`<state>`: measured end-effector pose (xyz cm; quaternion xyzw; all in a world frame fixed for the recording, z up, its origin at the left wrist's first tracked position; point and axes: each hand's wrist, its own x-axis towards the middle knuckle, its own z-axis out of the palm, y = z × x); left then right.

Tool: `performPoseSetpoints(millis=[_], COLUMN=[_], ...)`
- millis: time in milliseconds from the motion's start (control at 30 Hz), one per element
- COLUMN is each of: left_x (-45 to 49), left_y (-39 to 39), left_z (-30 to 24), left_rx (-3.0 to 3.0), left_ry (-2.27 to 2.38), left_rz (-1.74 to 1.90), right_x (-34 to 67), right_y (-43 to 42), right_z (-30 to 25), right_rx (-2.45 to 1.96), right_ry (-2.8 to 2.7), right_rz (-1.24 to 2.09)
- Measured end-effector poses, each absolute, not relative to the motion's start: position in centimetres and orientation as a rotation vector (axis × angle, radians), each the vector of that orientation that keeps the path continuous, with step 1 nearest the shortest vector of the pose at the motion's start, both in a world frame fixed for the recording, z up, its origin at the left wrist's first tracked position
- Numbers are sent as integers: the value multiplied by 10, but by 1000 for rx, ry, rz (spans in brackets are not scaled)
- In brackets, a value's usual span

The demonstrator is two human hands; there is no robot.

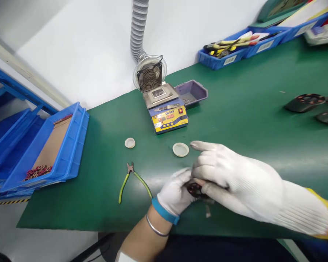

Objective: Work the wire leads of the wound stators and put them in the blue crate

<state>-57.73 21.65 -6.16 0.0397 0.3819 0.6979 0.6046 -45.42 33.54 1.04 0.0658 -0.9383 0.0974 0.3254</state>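
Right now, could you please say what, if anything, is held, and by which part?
The left hand holds a dark piece around its side; the right hand covers its edge, grip unclear.

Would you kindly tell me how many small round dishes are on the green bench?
2: the smaller dish lies just beyond the green-handled pliers, and the larger dish beside the right hand. Others may be hidden.

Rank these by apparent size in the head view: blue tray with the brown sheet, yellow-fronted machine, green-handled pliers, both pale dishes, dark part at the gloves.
1. Blue tray
2. Yellow-fronted machine
3. Green-handled pliers
4. Right pale dish
5. Left pale dish
Unranked: dark part, blurred and partly covered.
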Motion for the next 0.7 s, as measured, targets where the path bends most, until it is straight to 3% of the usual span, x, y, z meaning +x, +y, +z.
performPoseSetpoints(millis=[100,167,400,467,633,700], left_x=[-586,-588,-579,-580,-581,-580], left_y=[215,216,218,216,212,212], left_z=[-56,-59,-74,-69,-57,-57], left_rx=[-158,-281,213,245,156,164], left_ry=[896,914,708,704,716,708], left_rz=[1950,1990,1295,1338,1479,1457], right_x=[-455,-459,-459,-452,-446,-452], right_y=[331,327,335,345,377,383], right_z=[23,31,40,29,1,-1], right_rx=[205,225,186,40,-670,-701], right_ry=[-2490,-2508,-2562,-2532,-2004,-2021], right_rz=[239,270,322,527,1450,1697])
